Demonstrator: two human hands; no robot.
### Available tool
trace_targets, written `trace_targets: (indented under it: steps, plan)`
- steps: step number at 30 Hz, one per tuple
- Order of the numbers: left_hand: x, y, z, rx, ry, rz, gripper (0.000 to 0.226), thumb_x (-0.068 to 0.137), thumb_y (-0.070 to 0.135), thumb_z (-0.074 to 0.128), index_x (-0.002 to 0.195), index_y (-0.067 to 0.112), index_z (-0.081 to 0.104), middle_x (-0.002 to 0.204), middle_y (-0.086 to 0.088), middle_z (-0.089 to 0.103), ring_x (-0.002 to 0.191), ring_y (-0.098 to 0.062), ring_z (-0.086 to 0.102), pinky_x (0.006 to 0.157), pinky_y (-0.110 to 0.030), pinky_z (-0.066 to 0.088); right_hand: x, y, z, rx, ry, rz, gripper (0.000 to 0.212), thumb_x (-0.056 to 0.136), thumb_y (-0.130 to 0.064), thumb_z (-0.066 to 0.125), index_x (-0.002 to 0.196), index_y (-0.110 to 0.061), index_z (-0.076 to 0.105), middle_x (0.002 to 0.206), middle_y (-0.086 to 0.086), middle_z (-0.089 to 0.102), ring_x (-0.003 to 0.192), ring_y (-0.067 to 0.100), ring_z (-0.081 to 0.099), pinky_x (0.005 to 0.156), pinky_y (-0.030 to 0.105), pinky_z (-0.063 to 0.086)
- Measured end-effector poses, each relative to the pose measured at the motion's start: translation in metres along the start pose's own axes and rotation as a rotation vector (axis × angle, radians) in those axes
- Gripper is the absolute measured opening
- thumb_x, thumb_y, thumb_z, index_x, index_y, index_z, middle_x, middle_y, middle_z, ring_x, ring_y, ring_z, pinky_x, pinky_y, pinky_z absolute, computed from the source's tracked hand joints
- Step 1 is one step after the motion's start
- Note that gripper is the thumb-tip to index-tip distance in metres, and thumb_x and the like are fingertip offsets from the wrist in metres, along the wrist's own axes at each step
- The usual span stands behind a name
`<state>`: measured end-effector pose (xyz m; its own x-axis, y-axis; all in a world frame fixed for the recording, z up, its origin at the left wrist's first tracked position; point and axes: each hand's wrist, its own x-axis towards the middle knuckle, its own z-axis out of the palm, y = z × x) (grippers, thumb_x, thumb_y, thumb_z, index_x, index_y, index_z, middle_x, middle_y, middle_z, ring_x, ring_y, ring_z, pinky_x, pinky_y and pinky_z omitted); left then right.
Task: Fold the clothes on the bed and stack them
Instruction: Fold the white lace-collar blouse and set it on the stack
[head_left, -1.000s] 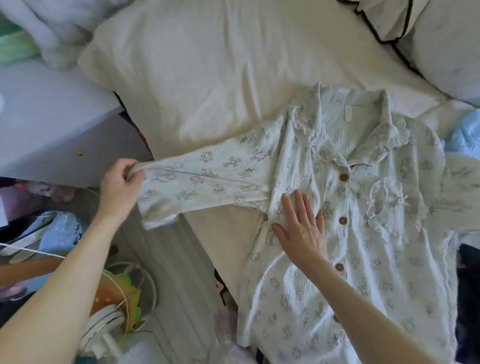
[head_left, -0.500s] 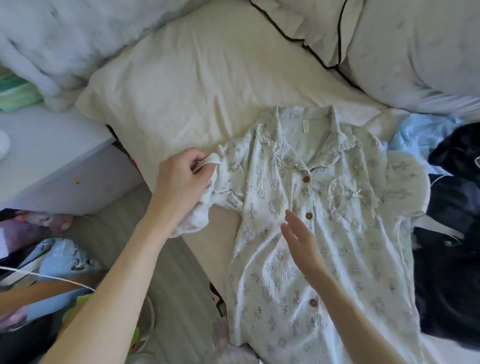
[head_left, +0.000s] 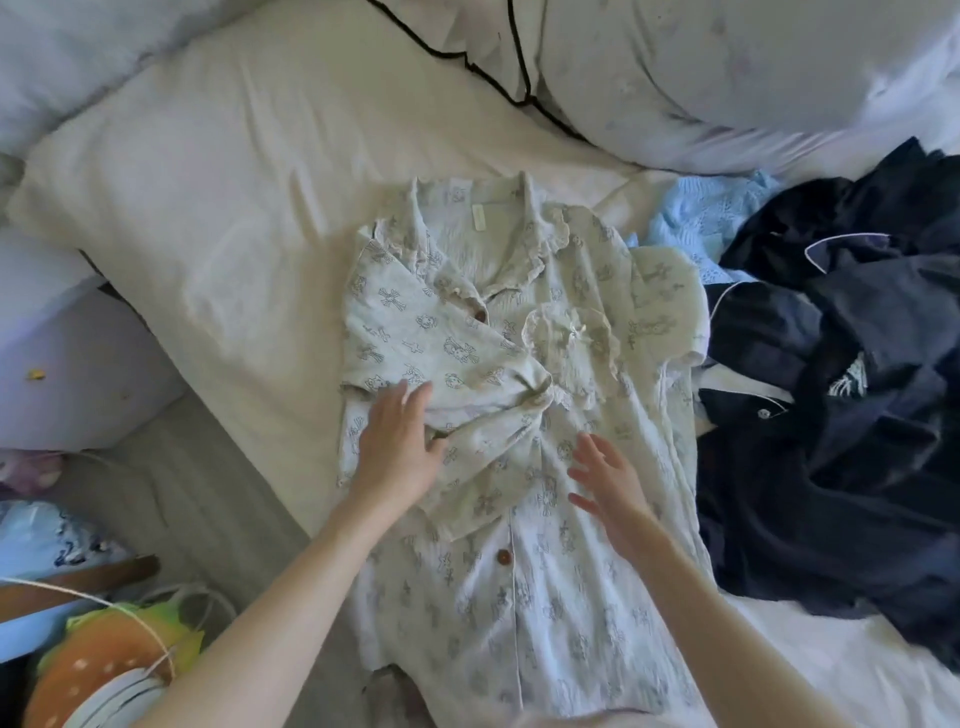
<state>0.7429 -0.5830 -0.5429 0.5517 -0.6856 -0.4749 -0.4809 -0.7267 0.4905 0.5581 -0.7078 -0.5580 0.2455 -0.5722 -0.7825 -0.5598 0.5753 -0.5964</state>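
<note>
- lying buttoned on the bed (head_left: 249, 291): a printed pajama shirt (head_left: 519, 571), sleeve (head_left: 441, 353) folded across.
- left hand (head_left: 400, 452) flat, fingers spread, on the sleeve.
- right hand (head_left: 608, 483) open at 3 o'clock of it.

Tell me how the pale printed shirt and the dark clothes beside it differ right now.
The shirt is pale with a small print; the dark clothes are navy with thin white piping. The shirt lies spread flat, buttoned, one sleeve folded across its front; the dark clothes sit in a crumpled heap. The left hand rests on the shirt, and the right hand is over it; neither touches the dark clothes. Both lie on the bed.
</note>
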Motion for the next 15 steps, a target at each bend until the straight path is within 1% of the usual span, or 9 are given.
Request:
trace_targets:
  steps: [2,3,4,6,8,9,11,13,15]
  plan:
    - [0.003,-0.018,0.007,-0.01,0.021,-0.092,0.059,0.091,0.024,0.059,0.143,0.014,0.033,0.145,-0.009,0.032,0.136,-0.028,0.028,0.108,-0.039,0.032,0.014,-0.004,0.007,-0.114,-0.013,-0.038,0.05,0.095,-0.044,0.046,0.131,-0.008,0.05,0.107,0.001,0.06,0.089,0.013,0.057,0.081,0.036,0.052]
    - [0.003,-0.021,0.011,-0.01,0.028,-0.115,0.057,0.089,0.028,0.062,0.139,0.015,0.038,0.138,-0.008,0.037,0.13,-0.027,0.033,0.101,-0.037,0.037,0.019,-0.005,0.012,-0.181,-0.005,-0.07,0.052,0.095,-0.045,0.046,0.127,-0.004,0.055,0.099,0.005,0.062,0.082,0.013,0.056,0.081,0.039,0.053]
    - [0.002,-0.021,0.017,-0.012,0.029,-0.129,0.054,0.086,0.032,0.066,0.132,0.018,0.044,0.128,-0.004,0.04,0.125,-0.026,0.037,0.093,-0.035,0.039,0.022,-0.005,0.017,-0.23,0.009,-0.103,0.054,0.095,-0.046,0.046,0.123,0.0,0.057,0.092,0.01,0.063,0.078,0.014,0.055,0.084,0.041,0.053]
    - [-0.003,-0.016,0.032,0.018,-0.02,-0.161,0.058,0.08,0.04,0.07,0.128,0.019,0.044,0.117,-0.002,0.04,0.116,-0.023,0.042,0.085,-0.033,0.041,0.026,-0.005,0.024,-0.244,0.033,-0.133,0.056,0.094,-0.044,0.049,0.116,0.007,0.058,0.08,0.014,0.059,0.073,0.019,0.051,0.08,0.037,0.05]
    - [-0.008,-0.009,0.048,0.148,-0.09,-0.207,0.063,0.083,0.046,0.063,0.131,0.014,0.039,0.12,-0.005,0.046,0.114,-0.026,0.046,0.087,-0.04,0.045,0.025,-0.004,0.028,-0.189,-0.011,-0.107,0.053,0.095,-0.039,0.051,0.114,0.011,0.057,0.083,0.021,0.059,0.075,0.021,0.051,0.081,0.04,0.05]
    - [-0.01,-0.006,0.054,0.211,-0.081,-0.214,0.056,0.086,0.045,0.059,0.128,0.012,0.042,0.116,-0.006,0.051,0.111,-0.027,0.05,0.087,-0.041,0.045,0.023,-0.003,0.028,-0.168,-0.054,-0.084,0.05,0.095,-0.037,0.05,0.114,0.009,0.057,0.086,0.018,0.061,0.078,0.022,0.054,0.084,0.04,0.051]
    - [-0.013,0.0,0.058,0.258,-0.01,-0.171,0.031,0.09,0.031,0.052,0.114,0.011,0.051,0.099,-0.004,0.059,0.098,-0.027,0.058,0.082,-0.039,0.046,0.021,-0.002,0.025,-0.15,-0.138,-0.059,0.042,0.096,-0.036,0.049,0.115,0.0,0.059,0.092,0.009,0.064,0.084,0.02,0.06,0.084,0.037,0.052]
    - [-0.013,0.007,0.056,0.186,0.067,-0.057,0.016,0.091,0.02,0.051,0.101,0.009,0.057,0.088,-0.002,0.058,0.085,-0.024,0.058,0.073,-0.034,0.047,0.016,-0.002,0.018,-0.11,-0.184,-0.057,0.037,0.096,-0.036,0.049,0.114,-0.006,0.06,0.096,0.007,0.066,0.087,0.019,0.063,0.082,0.034,0.053]
    - [-0.016,0.02,0.052,0.028,0.08,0.074,0.013,0.091,0.021,0.054,0.09,0.008,0.058,0.087,0.003,0.051,0.079,-0.014,0.051,0.066,-0.019,0.04,0.009,0.0,0.008,-0.009,-0.187,-0.052,0.034,0.094,-0.038,0.051,0.11,-0.011,0.063,0.097,0.006,0.068,0.089,0.018,0.066,0.081,0.033,0.055]
